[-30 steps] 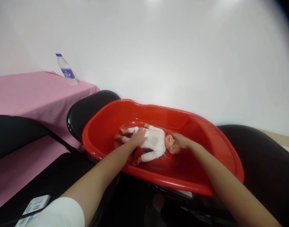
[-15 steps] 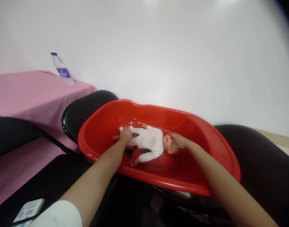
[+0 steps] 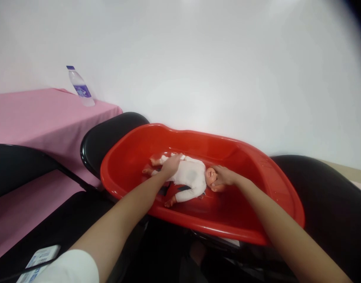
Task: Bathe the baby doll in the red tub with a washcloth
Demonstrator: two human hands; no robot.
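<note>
A baby doll [image 3: 190,177] in a white suit lies on its back inside a red plastic tub [image 3: 257,165], head to the right. My left hand [image 3: 171,164] lies flat on the doll's upper legs and hip, fingers stretched out. My right hand [image 3: 223,176] cups the doll's head from the right, fingers curved round it. Both forearms reach in over the tub's near rim.
The tub rests on black chairs [image 3: 330,204]. A pink-covered table [image 3: 35,118] stands at the left with a plastic water bottle [image 3: 80,86] at its far corner. A white barcoded label [image 3: 40,259] lies at the lower left. A white wall fills the background.
My left hand slid from the doll's belly down to its legs, then back up to its hip and thighs. My right hand stayed on the doll's head.
</note>
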